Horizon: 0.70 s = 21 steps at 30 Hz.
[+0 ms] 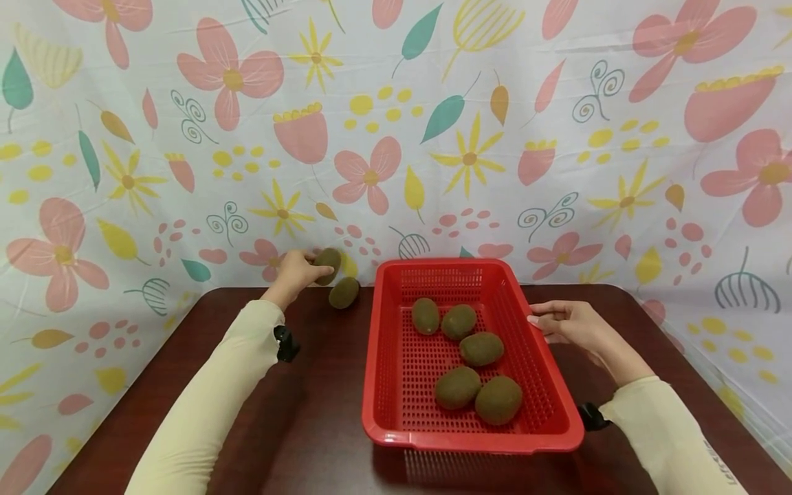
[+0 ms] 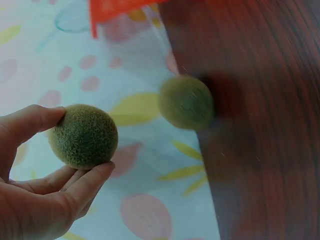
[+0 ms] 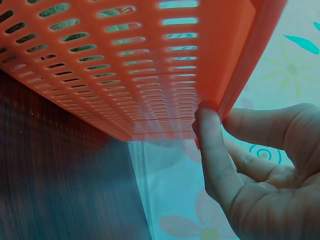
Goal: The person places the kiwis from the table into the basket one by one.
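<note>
My left hand (image 1: 293,276) grips a brown fuzzy kiwi (image 1: 326,265) near the table's far edge, with the thumb on one side and the fingers on the other. In the left wrist view that same kiwi (image 2: 84,137) is held up over the patterned cloth. Another kiwi (image 1: 344,293) lies on the table just below it. Over on the right, my right hand (image 1: 578,328) pinches the side rim of a red plastic basket (image 1: 476,441). The right wrist view shows thumb and fingers (image 3: 215,150) at that rim, outside the slotted wall. Several kiwis (image 1: 481,349) lie on the basket's floor.
The dark wooden table (image 1: 322,412) carries the basket right of its middle. Behind it hangs a white cloth (image 1: 396,206) printed with flowers and leaves, close against the table's far edge. Black wrist bands (image 1: 286,344) sit on both wrists.
</note>
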Motion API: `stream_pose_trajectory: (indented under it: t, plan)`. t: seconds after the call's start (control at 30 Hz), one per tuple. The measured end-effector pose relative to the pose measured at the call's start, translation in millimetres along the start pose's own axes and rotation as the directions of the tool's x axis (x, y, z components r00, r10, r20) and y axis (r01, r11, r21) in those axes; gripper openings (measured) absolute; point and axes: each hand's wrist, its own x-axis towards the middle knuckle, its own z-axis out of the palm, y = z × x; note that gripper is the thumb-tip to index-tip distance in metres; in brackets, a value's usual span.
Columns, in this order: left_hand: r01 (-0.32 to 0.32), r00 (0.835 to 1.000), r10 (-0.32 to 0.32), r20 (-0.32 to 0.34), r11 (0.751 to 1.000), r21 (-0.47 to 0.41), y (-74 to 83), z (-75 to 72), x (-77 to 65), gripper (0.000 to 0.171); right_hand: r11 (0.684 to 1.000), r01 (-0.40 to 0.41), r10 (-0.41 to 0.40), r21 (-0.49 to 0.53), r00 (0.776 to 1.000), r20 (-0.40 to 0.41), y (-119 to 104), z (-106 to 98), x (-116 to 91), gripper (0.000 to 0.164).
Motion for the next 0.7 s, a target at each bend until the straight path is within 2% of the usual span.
stream_pose_trajectory:
  t: [0.17, 0.47, 0.6, 0.7]
  plan:
    - [0.006, 0.998, 0.001, 0.06, 0.995, -0.103, 21.4, 4.0, -6.9, 0.058, 1.0, 0.008, -0.008, -0.003, 1.0, 0.0, 0, -1, 0, 0.062]
    - [-0.08, 0.988, 0.098, 0.116, 0.985, -0.15, 48.2, 23.4, -20.9, 0.055, 1.0, 0.002, -0.002, 0.005, 1.0, 0.005, 1, 0, 1, 0.061]
    - [-0.151, 0.972, 0.176, 0.155, 0.976, -0.159, 56.1, 32.6, -27.4, 0.052, 1.0, -0.002, 0.002, 0.006, 1.0, 0.002, 1, 0, 1, 0.062]
    - [-0.207, 0.947, 0.243, 0.209, 0.961, -0.182, 60.1, 40.1, -31.2, 0.052, 1.0, 0.0, 0.0, 0.004, 1.0, -0.003, 1, 0, 1, 0.062]
